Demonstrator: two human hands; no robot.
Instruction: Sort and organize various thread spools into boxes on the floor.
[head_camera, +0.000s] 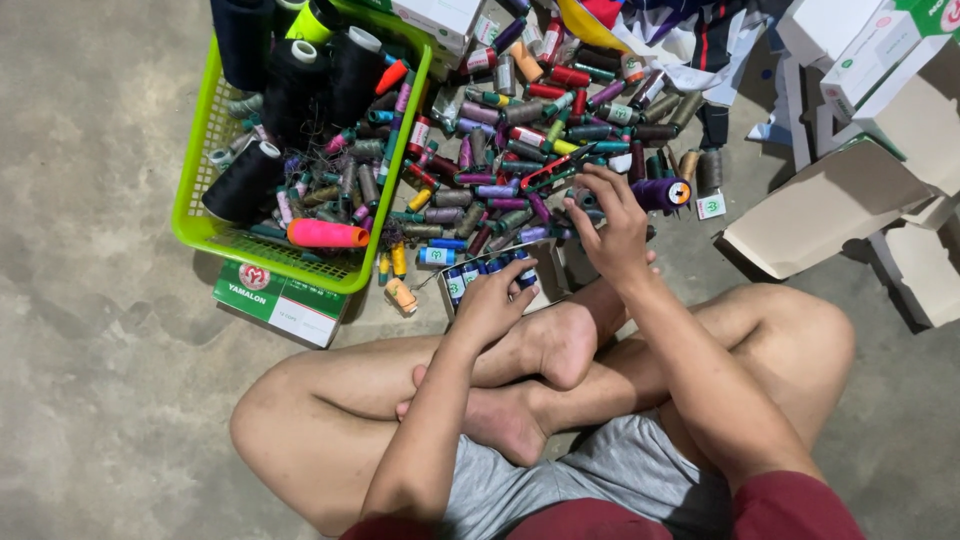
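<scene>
Spools of thread (520, 150) are seen piled on the grey floor (100, 300), w/ many colours mixed up. Person is sat cross-legged, w/ bare feet (540, 345) tucked in front.

Left hand (490, 300) is placed on a small open box (545, 275) just in front of the feet. Dark blue spools (470, 272) are lined up inside the box. Fingers are bent down onto 1 blue spool at the box's right end; whether it is pinched tight can't be told.

Right hand (612, 225) is held over the near edge of the pile, fingers curled and spread a bit. It is touching the spools under it, but a firm grip on any 1 can't be made out. A purple spool (662, 193) is lying just beside that hand, to its right.

A lime green basket (205, 190) is set on the left, w/ big black cones (290, 80) and a pink cone (328, 233) inside. A green and white carton (280, 300) is tucked under the basket's near edge. More cardboard boxes (850, 180) are lying at the right, some flat and open. Cloth bits (680, 40) are seen at the top, behind the pile.
</scene>
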